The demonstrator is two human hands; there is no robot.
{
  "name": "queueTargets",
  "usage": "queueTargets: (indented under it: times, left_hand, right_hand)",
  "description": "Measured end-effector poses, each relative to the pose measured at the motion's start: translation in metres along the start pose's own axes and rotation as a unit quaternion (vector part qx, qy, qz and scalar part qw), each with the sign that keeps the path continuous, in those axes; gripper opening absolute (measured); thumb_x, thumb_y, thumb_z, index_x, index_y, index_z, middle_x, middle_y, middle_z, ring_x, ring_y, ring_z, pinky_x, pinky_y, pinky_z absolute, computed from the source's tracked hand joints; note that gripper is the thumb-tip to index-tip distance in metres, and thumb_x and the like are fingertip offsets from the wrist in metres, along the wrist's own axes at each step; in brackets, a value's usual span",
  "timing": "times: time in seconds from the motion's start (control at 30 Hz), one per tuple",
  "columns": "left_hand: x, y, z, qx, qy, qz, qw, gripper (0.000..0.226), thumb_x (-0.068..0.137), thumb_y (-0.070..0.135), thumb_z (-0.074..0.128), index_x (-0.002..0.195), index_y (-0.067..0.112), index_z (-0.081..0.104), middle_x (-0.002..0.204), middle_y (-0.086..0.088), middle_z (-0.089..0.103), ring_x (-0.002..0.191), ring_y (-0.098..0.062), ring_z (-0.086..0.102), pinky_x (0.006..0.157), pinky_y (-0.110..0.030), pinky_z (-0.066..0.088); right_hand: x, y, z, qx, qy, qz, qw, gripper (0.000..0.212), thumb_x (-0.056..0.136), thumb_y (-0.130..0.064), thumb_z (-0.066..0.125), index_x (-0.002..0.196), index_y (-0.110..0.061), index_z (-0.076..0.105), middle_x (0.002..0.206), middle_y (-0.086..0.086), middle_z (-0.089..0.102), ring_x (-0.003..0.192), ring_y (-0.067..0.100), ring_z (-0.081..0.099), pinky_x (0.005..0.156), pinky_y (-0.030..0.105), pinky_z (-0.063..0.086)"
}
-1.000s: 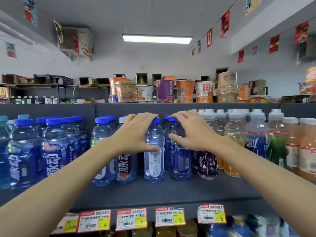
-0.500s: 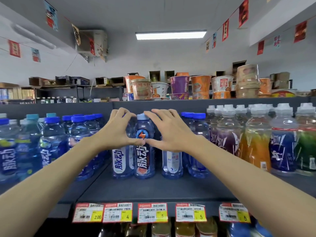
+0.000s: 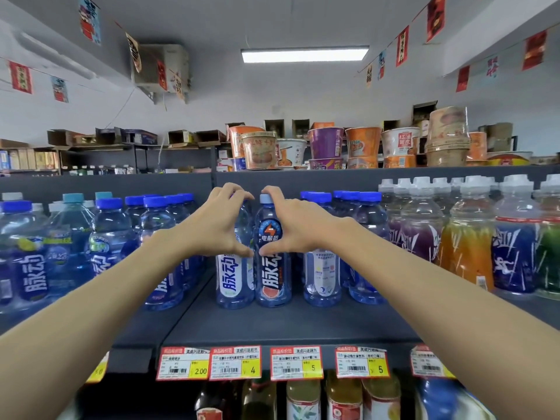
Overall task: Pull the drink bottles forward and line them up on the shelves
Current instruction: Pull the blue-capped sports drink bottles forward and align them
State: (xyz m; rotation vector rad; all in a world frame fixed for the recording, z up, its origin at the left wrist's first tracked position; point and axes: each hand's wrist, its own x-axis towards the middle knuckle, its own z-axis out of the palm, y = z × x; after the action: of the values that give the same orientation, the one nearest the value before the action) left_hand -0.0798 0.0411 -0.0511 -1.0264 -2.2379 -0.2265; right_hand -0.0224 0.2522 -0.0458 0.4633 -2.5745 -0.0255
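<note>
The dark-label bottle (image 3: 272, 268) stands upright at the middle of the grey shelf (image 3: 288, 325), set back from its front edge. Its label reads 电解质 under an orange lightning badge, then 脉动 in large white characters running downward. The right hand (image 3: 303, 228) grasps it, with the fingers curled over its pale blue cap and the thumb pressed on the front of the label. Touching this bottle's left side stands the white-label bottle (image 3: 233, 283), also printed 脉动, here in blue. The left hand (image 3: 216, 228) grasps that one the same way, fingers hooked over its top and thumb on its front, so the two thumb tips almost meet. Just right of the dark-label bottle, across a small gap, stand clear blue-capped bottles (image 3: 321, 274) whose small print is too blurred to read. Further right of it are white-capped bottles (image 3: 466, 247) of purple, orange, blue and green drink, their white lettering illegible. Left of it, beyond the white-label one, more 脉动 bottles (image 3: 33, 268) crowd a neighbouring shelf. Below it, on the shelf's front edge, red-and-yellow price tags (image 3: 295, 363) show 2.00, 4, 5 and 5. Above it, on the top board, sit instant noodle cups (image 3: 325, 144), and one white cup (image 3: 400, 145) reads 红油面皮.
</note>
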Motion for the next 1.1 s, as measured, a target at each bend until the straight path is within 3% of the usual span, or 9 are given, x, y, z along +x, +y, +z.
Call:
queueTargets:
  times: [0.17, 0.3, 0.57, 1.1]
  left_hand:
    - [0.001, 0.002, -0.011, -0.060, -0.002, -0.023, 0.998, 0.112, 0.053, 0.049, 0.095, 0.145, 0.018, 0.039, 0.139, 0.000, 0.045, 0.126, -0.019, 0.046, 0.107, -0.035, 0.042]
    - [-0.003, 0.000, -0.014, -0.086, -0.011, -0.015, 0.996, 0.113, 0.054, 0.047, 0.095, 0.147, 0.018, 0.038, 0.142, 0.000, 0.045, 0.128, -0.017, 0.046, 0.103, -0.025, 0.037]
    - [-0.016, 0.002, -0.025, -0.097, -0.006, 0.009, 0.995, 0.112, 0.056, 0.049, 0.094, 0.148, 0.019, 0.037, 0.143, 0.001, 0.044, 0.128, -0.015, 0.045, 0.100, -0.024, 0.036]
    - [-0.050, 0.023, -0.055, -0.101, 0.002, -0.011, 0.995, 0.110, 0.056, 0.048, 0.093, 0.147, 0.020, 0.038, 0.140, 0.004, 0.045, 0.118, -0.004, 0.042, 0.094, -0.016, 0.032]
  right_hand:
    - [-0.001, -0.006, -0.008, 0.027, -0.019, 0.019, 0.999, 0.110, 0.071, -0.063, 0.082, 0.148, -0.024, 0.013, 0.100, 0.007, 0.070, 0.089, 0.029, 0.065, 0.081, 0.046, 0.055]
    - [-0.007, -0.008, -0.012, 0.045, -0.020, 0.015, 0.999, 0.108, 0.071, -0.062, 0.082, 0.147, -0.025, 0.015, 0.097, 0.006, 0.069, 0.086, 0.027, 0.066, 0.077, 0.043, 0.055]
    - [-0.019, -0.015, -0.016, 0.082, -0.006, 0.019, 0.996, 0.108, 0.069, -0.061, 0.083, 0.147, -0.031, 0.016, 0.099, -0.002, 0.068, 0.085, 0.020, 0.065, 0.071, 0.031, 0.050]
    - [-0.047, -0.039, -0.037, 0.121, -0.004, -0.010, 0.993, 0.103, 0.069, -0.057, 0.084, 0.145, -0.031, 0.019, 0.107, 0.001, 0.069, 0.090, 0.021, 0.067, 0.082, 0.040, 0.057]
